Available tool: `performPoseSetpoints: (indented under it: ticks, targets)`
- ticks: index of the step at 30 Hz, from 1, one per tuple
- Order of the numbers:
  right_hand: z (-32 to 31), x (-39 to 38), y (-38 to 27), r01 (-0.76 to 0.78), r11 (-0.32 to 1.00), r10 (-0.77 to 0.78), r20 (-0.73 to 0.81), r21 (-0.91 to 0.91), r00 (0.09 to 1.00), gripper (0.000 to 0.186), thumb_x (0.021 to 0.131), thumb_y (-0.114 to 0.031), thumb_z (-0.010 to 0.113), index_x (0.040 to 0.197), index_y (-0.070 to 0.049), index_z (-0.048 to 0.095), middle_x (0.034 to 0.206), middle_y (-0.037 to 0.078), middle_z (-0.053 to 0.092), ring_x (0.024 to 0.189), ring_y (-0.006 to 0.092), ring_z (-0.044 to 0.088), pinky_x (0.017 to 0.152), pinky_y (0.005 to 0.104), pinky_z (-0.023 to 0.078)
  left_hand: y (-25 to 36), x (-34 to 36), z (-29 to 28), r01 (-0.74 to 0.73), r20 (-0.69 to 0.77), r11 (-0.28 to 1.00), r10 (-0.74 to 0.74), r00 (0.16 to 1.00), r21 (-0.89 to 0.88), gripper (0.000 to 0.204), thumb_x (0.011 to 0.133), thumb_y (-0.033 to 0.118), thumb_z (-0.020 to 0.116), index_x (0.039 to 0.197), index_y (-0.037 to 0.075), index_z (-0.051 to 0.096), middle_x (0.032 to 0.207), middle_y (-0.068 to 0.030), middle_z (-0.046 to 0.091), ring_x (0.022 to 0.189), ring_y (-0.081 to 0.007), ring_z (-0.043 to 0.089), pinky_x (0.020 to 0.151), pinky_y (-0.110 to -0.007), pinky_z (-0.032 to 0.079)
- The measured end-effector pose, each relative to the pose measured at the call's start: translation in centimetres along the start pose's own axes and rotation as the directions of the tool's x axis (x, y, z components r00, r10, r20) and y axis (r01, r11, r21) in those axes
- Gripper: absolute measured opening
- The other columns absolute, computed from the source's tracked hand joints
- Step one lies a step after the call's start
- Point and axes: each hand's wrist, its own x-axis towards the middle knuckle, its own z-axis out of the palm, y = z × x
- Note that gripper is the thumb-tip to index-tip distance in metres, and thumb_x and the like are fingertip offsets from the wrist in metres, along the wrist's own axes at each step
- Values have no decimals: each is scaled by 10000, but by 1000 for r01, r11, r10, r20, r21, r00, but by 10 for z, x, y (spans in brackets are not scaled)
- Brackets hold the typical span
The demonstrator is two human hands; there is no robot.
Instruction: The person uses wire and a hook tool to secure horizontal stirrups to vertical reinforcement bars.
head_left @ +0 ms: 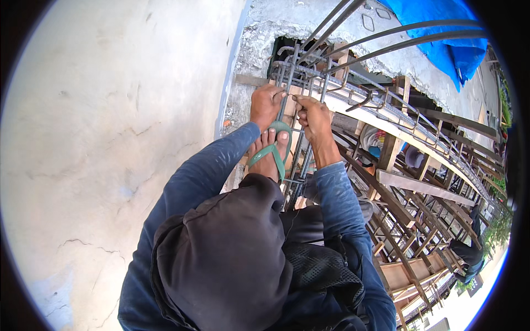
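Observation:
Ahead of me runs a rebar cage (296, 62) of grey ribbed bars. My left hand (266, 106) is closed in a pinch at the cage's upright-running bars; what it holds is too small to make out. Just right of it, my right hand (312, 119) pinches a short piece of thin wire (292, 96) at the bars, its other fingers curled. Beneath my hands, my bare foot in a green flip-flop (276, 153) rests on the cage, partly hiding it.
A pale wall (110, 138) fills the left. Bars arch toward a blue tarp (433, 41) at upper right. A timber formwork beam (408, 138) runs rightward above scaffolding planks (414, 185) with a drop below. A person in dark clothes (468, 256) is lower right.

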Motion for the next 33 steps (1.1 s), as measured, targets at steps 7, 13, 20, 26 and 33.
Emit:
performPoseSetpoints:
  ticks: [7, 13, 20, 26, 33]
  targets:
    - [15, -19, 11, 393, 537, -465, 126, -746, 876, 239, 845, -175, 614, 939, 30, 691, 710, 254, 658, 700, 355, 689, 646, 422, 526, -2, -12, 7, -120, -39, 989, 123, 992, 83, 235, 818, 62, 671, 1040, -6, 703, 1014, -178, 659, 955, -364, 629, 853, -410, 503]
    - [29, -17, -16, 437, 152, -565, 285, -887, 775, 207, 839, -179, 568, 783, 13, 621, 744, 280, 649, 711, 465, 648, 651, 530, 518, -1, -7, 8, -215, -11, 957, 221, 975, 193, 228, 776, 45, 691, 1000, 6, 709, 1008, -169, 660, 976, -354, 621, 856, -413, 504]
    - [9, 4, -33, 473, 45, -561, 370, -880, 741, 167, 862, -177, 577, 815, -27, 634, 787, 241, 667, 738, 450, 648, 678, 518, 515, -1, 1, 12, -151, -12, 981, 154, 988, 122, 198, 789, 35, 689, 986, 26, 704, 964, -148, 675, 937, -365, 622, 807, -450, 503]
    - [2, 9, -39, 509, 46, -556, 401, -860, 728, 149, 877, -168, 570, 876, -49, 659, 860, 203, 676, 815, 429, 639, 733, 508, 504, 17, 1, 8, -108, -67, 981, 119, 991, 159, 348, 809, 38, 673, 1142, 25, 574, 967, -164, 687, 965, -377, 604, 850, -460, 454]
    - [6, 37, -50, 592, -43, -537, 518, -805, 665, 137, 836, -155, 621, 881, -60, 708, 871, 188, 688, 813, 399, 656, 734, 492, 517, 17, -7, 9, -34, -10, 979, 36, 999, 200, 372, 793, 39, 682, 1147, 43, 567, 954, -120, 683, 936, -363, 599, 855, -469, 402]
